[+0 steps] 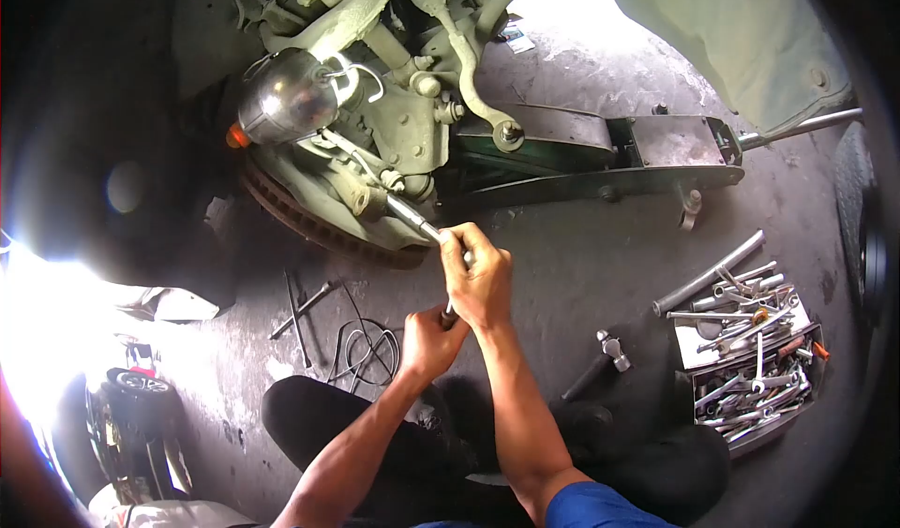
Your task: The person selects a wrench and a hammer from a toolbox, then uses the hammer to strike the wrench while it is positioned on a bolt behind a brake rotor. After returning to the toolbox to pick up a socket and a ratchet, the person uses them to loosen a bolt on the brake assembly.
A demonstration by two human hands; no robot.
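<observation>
A socket wrench (410, 215) reaches from my hands up to the car's suspension, its socket end at a bolt beside the lower bushing. My right hand (480, 275) is closed around the wrench's head end. Just below, my left hand (431, 342) grips the handle, whose dark end shows between the fingers. Above the socket are the pale, dusty knuckle (405, 134) and a tie rod (469, 74) with its end hanging free. The brake disc (323, 233) lies left of the socket. A shiny lamp (289, 97) with a white hook rests against the suspension parts.
A green floor jack (600, 148) extends under the car to the right. A ball-peen hammer (605, 359), a metal pipe (710, 273) and a toolbox (750, 430) full of wrenches lie at right. Rods and a cable (361, 355) are on the floor at left.
</observation>
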